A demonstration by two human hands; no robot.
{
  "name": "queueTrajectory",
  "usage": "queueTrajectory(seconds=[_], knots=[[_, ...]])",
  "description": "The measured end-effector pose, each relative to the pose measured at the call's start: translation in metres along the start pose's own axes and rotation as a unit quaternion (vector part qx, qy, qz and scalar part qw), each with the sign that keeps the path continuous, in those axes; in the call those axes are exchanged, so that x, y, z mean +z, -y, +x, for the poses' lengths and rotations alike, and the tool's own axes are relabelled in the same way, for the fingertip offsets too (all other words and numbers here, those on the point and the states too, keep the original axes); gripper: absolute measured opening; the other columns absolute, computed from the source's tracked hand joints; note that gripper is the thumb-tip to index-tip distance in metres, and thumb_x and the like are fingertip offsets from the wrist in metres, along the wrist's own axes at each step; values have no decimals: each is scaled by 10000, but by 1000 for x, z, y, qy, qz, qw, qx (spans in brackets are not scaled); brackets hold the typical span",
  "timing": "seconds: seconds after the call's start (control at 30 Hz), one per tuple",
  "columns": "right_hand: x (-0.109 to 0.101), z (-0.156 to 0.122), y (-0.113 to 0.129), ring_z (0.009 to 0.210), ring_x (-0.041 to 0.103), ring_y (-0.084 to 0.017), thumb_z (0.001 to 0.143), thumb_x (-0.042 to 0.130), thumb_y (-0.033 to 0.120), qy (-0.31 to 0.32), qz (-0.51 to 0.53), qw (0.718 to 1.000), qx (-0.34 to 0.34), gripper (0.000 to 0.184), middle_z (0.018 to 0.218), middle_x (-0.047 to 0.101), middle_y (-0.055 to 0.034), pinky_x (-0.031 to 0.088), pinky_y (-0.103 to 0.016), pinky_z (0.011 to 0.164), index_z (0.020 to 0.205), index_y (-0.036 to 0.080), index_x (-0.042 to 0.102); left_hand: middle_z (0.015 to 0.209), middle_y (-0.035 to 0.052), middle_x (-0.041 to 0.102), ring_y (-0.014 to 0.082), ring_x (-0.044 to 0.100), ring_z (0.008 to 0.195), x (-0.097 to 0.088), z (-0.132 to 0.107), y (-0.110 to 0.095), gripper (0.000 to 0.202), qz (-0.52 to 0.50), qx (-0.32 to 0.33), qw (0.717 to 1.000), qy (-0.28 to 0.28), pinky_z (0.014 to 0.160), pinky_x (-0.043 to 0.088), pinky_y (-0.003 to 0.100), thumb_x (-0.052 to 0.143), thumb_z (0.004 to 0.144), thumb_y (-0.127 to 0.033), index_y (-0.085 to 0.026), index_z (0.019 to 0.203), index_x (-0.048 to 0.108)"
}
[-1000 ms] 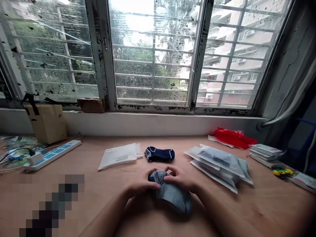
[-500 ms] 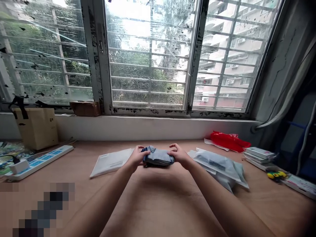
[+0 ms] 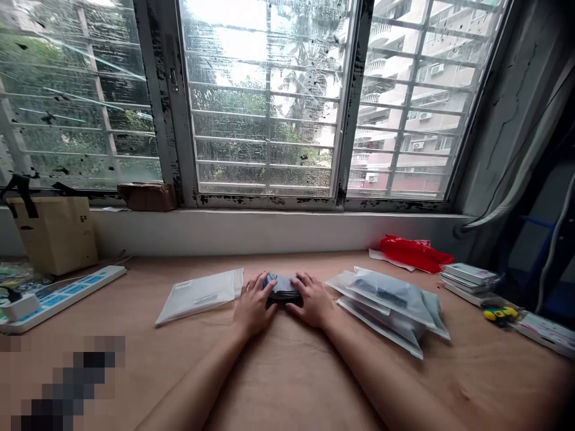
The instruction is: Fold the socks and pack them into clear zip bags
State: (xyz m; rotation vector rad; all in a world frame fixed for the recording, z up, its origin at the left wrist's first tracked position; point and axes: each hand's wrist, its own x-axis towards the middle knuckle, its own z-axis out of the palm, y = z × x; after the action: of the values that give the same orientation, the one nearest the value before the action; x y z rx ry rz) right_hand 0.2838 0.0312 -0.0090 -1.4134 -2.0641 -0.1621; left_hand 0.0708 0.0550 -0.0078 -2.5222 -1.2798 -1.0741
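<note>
A small folded bundle of grey-blue cloth [image 3: 284, 287] lies on the tabletop in the middle of the view, its dark layered edge facing me. My left hand [image 3: 254, 305] grips its left end, fingertips over the top and thumb low at the front corner. On the opposite end, my right hand [image 3: 313, 304] holds it in the same way. Both wrists are low, close to the table. To the left of my left hand lies a flat white plastic bag [image 3: 197, 293]. Right of my right hand are several frosted plastic bags [image 3: 390, 299] with cloth inside, overlapping in a pile.
A white power strip [image 3: 67, 299] and a cardboard box [image 3: 54, 233] stand at the left. Red plastic [image 3: 415, 253], stacked flat boxes [image 3: 469, 276] and a yellow-and-black object [image 3: 501, 314] are at the right. The window wall [image 3: 278, 233] bounds the table's far side.
Both hands have brought the cloth bundle down from above the table onto its surface. Their fingers have moved from pinching its ends to lying over its top. The view has shifted slightly.
</note>
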Motion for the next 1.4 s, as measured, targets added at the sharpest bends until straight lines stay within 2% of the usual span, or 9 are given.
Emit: queueTrajectory(seconds=[0.1,0.23,0.4,0.5,0.63,0.8,1.0,1.2,1.4], knots=[[6,-3,-6,1264,477,-286,837,644,296,-9,-25,999,24,490,1392,539,-112,366,-419,1084,1316,214,581,1303,96,624,331,498,1270,2,7,7,396,105,89,990,-3,1065,357,529,580,767,-55,-247,1099,680],[6,3,-12,1218,528,-243,897,557,217,-25,-16,999,35,424,1360,588,-72,401,-370,1064,1318,241,607,1073,30,733,286,583,1132,-7,28,16,289,111,131,985,-1,1034,371,505,542,865,-94,-279,1006,713],[0,12,-12,1276,483,-247,932,501,197,-40,-49,998,13,435,1442,527,-48,380,-379,1082,1350,283,587,1156,29,723,284,579,1160,-16,42,24,337,125,167,978,-15,1058,350,512,537,887,-110,-313,1094,708],[2,10,-9,1324,439,-289,922,540,273,-2,-71,997,22,435,1474,490,-75,361,-429,1089,1355,271,581,1183,65,712,307,578,1184,-6,29,25,356,133,158,978,-13,1061,354,539,537,856,-96,-279,1111,707],[0,1,-6,1327,432,-286,929,532,425,-4,-57,998,27,536,1484,465,-111,331,-434,1107,1423,221,488,1464,120,509,322,462,1344,8,0,20,538,122,81,989,-36,1091,353,531,492,868,-121,-228,1395,508],[-36,-13,-13,1261,449,-293,896,562,327,-74,-129,987,59,386,1373,537,-138,319,-433,1083,1254,185,595,1475,118,484,288,447,1359,-4,-22,11,459,56,37,998,-5,1140,328,495,483,899,-202,-210,1357,509],[-96,-56,-48,1102,499,-320,754,641,224,-102,-265,938,201,289,1177,617,-146,333,-451,989,1037,175,674,1377,118,562,331,502,1283,-31,-42,10,396,2,-83,996,24,1070,382,513,608,774,-183,-218,1167,622],[-105,-96,-78,1012,521,-290,806,581,178,-95,-326,923,181,133,1116,650,-118,335,-422,909,873,188,695,1093,80,677,292,625,1048,-46,-58,22,170,-23,-157,987,-18,899,481,455,551,833,-214,-218,971,650],[-146,-80,-73,900,521,-276,903,530,286,-297,-305,888,176,208,935,687,-110,344,-379,782,929,167,698,1074,71,670,265,610,1066,-41,-60,14,175,-92,-111,988,-49,954,453,440,563,845,-191,-216,1006,625]])
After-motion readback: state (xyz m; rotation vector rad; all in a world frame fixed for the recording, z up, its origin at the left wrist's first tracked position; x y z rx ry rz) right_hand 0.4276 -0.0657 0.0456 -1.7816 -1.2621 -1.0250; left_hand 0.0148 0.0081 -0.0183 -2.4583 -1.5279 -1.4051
